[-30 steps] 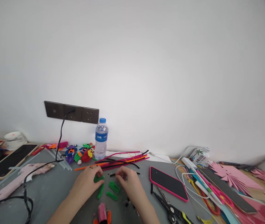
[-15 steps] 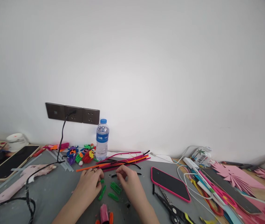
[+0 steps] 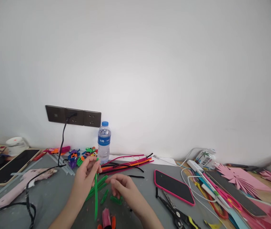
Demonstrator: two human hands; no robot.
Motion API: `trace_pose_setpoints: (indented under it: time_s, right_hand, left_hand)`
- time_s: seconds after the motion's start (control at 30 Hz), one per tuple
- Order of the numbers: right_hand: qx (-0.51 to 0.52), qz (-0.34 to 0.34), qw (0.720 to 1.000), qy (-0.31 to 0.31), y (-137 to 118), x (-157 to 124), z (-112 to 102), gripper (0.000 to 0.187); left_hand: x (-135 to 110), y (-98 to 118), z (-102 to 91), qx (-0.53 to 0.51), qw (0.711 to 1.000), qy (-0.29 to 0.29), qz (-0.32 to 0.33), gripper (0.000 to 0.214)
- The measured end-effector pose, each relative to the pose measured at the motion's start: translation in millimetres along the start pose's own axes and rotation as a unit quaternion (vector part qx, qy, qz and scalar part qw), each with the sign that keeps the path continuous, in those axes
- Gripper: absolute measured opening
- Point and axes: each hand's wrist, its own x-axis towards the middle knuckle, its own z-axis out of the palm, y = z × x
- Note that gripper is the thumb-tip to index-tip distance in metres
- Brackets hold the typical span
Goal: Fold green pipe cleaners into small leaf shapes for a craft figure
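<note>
My left hand is raised over the grey mat and pinches a long green pipe cleaner that hangs down from its fingertips. More green pipe cleaners slant beside it, reaching toward my right hand. The right hand's fingers are curled with the thumb close to the index finger; whether they grip the ends of those strands is unclear. Short folded green pieces lie between the hands, one of them partly under the right hand. A pink pipe-cleaner bundle with orange parts sits at the near edge.
Behind the hands are a water bottle, loose pipe cleaners and small pipe-cleaner figures. A pink-edged phone and scissors lie right. A glue gun with a black cord lies left.
My left hand has lifted and now holds up a long green pipe cleaner, with more green strands beside it. My right hand has moved left and covers part of the short green pieces.
</note>
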Motion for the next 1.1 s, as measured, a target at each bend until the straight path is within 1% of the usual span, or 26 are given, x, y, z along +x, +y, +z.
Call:
trace_pose_setpoints:
  time_s: [0.07, 0.13, 0.2, 0.23, 0.27, 0.3, 0.37, 0.4, 0.47, 0.53, 0.6, 0.7, 0.77, 0.83, 0.9, 1.0, 1.1]
  right_hand:
    - [0.030, 0.015, 0.999, -0.036, -4.0, -4.0, 6.0, 0.047]
    - [0.061, 0.032, 0.995, -0.069, -7.1, -8.0, 10.6, 0.046]
    - [0.088, 0.046, 0.991, -0.090, -8.2, -10.0, 12.6, 0.042]
    - [0.099, 0.047, 0.990, -0.087, -7.7, -9.7, 12.4, 0.040]
    - [0.114, 0.045, 0.990, -0.072, -6.5, -8.6, 11.3, 0.038]
    - [0.136, 0.036, 0.989, -0.045, -4.8, -6.6, 9.3, 0.037]
    - [0.187, 0.005, 0.982, 0.031, -0.2, -1.2, 2.8, 0.036]
    - [0.210, -0.013, 0.975, 0.074, 2.1, 1.7, -1.3, 0.036]
    - [0.240, -0.042, 0.958, 0.153, 5.7, 6.4, -10.2, 0.037]
    - [0.251, -0.057, 0.943, 0.210, 7.0, 8.4, -17.8, 0.039]
    - [0.259, -0.066, 0.932, 0.245, 6.5, 8.1, -22.6, 0.039]
    - [0.263, -0.071, 0.924, 0.268, 5.4, 6.6, -24.0, 0.040]
    - [0.267, -0.068, 0.923, 0.269, 5.6, 6.6, -22.9, 0.040]
    - [0.271, -0.065, 0.922, 0.270, 6.2, 7.4, -21.7, 0.040]
    - [0.272, -0.063, 0.921, 0.273, 6.7, 8.3, -21.1, 0.040]
    - [0.265, -0.057, 0.922, 0.277, 6.5, 8.6, -20.5, 0.043]
    - [0.252, -0.048, 0.928, 0.268, 6.6, 8.1, -19.0, 0.045]
  left_hand:
    - [1.0, -0.8, -0.2, -0.043, 0.999, -0.005, -0.028, 0.032]
    - [1.2, -1.0, 0.4, -0.072, 0.996, -0.017, -0.043, 0.031]
    - [1.2, -1.1, 1.1, -0.076, 0.996, -0.027, -0.041, 0.029]
    - [1.3, -1.6, 1.3, -0.064, 0.997, -0.031, -0.037, 0.029]
    - [1.4, -2.5, 1.5, -0.041, 0.998, -0.034, -0.031, 0.029]
    - [1.5, -3.9, 1.7, -0.004, 0.999, -0.039, -0.021, 0.029]
    - [0.9, -8.1, 1.8, 0.114, 0.991, -0.064, 0.003, 0.027]
    - [0.0, -10.4, 1.8, 0.189, 0.978, -0.085, 0.011, 0.024]
    - [-3.1, -13.7, 1.6, 0.336, 0.932, -0.138, 0.003, 0.022]
    - [-7.7, -13.6, 1.1, 0.429, 0.885, -0.179, -0.028, 0.024]
    - [-12.5, -10.2, 0.7, 0.466, 0.859, -0.208, -0.050, 0.018]
    - [-17.8, -4.5, 1.5, 0.489, 0.834, -0.251, -0.053, 0.006]
    - [-19.1, -3.2, 3.2, 0.507, 0.821, -0.260, -0.045, 0.011]
    - [-18.2, -4.2, 5.1, 0.514, 0.820, -0.250, -0.035, 0.015]
    - [-15.8, -5.9, 6.5, 0.501, 0.835, -0.226, -0.017, 0.014]
    - [-11.5, -6.4, 8.2, 0.441, 0.877, -0.188, 0.026, 0.011]
    - [-9.0, -4.1, 10.7, 0.339, 0.924, -0.169, 0.061, 0.010]
